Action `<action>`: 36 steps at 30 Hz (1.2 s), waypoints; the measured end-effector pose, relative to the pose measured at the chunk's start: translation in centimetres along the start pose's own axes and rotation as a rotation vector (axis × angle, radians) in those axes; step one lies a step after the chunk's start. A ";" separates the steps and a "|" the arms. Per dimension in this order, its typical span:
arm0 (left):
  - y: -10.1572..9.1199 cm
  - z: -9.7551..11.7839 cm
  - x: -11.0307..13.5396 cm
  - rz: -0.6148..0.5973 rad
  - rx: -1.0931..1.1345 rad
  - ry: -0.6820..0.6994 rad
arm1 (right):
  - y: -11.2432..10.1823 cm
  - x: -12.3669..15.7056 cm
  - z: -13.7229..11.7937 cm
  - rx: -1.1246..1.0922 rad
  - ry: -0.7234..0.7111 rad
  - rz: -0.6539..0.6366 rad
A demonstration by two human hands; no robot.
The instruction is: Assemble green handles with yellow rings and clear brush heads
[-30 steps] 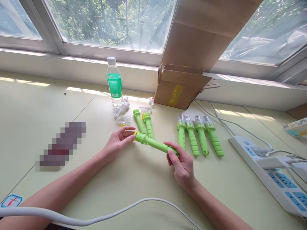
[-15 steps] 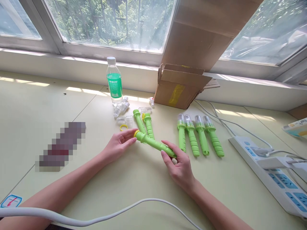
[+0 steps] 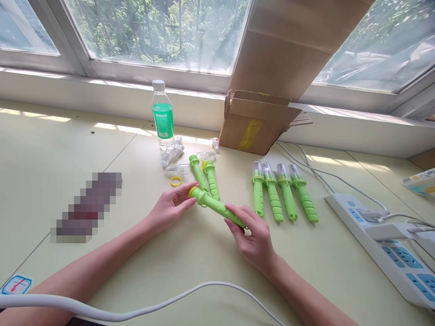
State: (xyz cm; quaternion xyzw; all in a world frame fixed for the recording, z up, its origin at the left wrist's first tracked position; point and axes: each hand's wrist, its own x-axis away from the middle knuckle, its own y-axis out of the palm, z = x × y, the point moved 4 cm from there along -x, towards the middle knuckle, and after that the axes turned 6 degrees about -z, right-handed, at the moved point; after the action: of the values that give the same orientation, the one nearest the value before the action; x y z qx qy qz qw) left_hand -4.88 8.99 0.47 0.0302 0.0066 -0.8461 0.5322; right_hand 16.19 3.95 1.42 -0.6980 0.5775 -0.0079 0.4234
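A green ribbed flashlight body [image 3: 217, 207] slants across the middle of the head view, its threaded end to the left. My right hand [image 3: 253, 233] is closed round its lower end. With thumb and fingers, my left hand [image 3: 171, 206] pinches a yellow ring [image 3: 193, 192] at the threaded end. Whether the ring is fully over the thread I cannot tell. Just beyond lie two more green bodies [image 3: 198, 173], one with a yellow ring near its top. A loose yellow ring [image 3: 176, 181] lies beside a clear plastic cap [image 3: 178, 170], above my left hand.
Several green lights with clear caps [image 3: 283, 192] lie in a row at right. A water bottle [image 3: 163, 117], small clear and white parts [image 3: 172, 153] and a cardboard box [image 3: 256, 124] stand toward the window. A power strip [image 3: 384, 244] lies far right; a white cable [image 3: 163, 303] crosses the front.
The green body's right end has dipped slightly, and my right hand has shifted a little left and along it. My left hand keeps the yellow ring at the threaded end.
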 end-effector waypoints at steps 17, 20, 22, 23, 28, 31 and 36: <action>0.4 0.0 0.2 -0.017 -0.059 -0.033 | 0.2 0.2 -0.4 0.144 0.006 0.021; 0.4 0.0 0.2 0.009 -0.059 -0.042 | 0.2 0.1 -0.4 0.151 0.001 0.031; 0.4 0.0 0.2 0.021 -0.044 -0.040 | 0.1 0.1 -0.4 0.153 -0.003 0.033; 0.4 0.0 0.2 0.024 -0.038 -0.038 | 0.2 0.2 -0.4 0.154 -0.006 0.032; 0.3 -0.1 0.2 0.048 -0.061 -0.053 | 0.2 0.4 -0.5 0.179 -0.038 0.023; 0.2 -0.1 0.3 0.062 -0.039 -0.078 | 0.3 0.4 -0.4 0.194 -0.044 0.011; 0.2 0.1 0.3 0.058 0.037 -0.103 | 0.4 0.4 -0.3 0.227 -0.080 -0.001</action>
State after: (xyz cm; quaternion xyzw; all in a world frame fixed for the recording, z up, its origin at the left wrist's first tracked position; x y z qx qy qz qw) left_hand -4.82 8.61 0.59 -0.0035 -0.0372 -0.8306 0.5556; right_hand 15.88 3.39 1.21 -0.6457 0.5550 -0.0459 0.5224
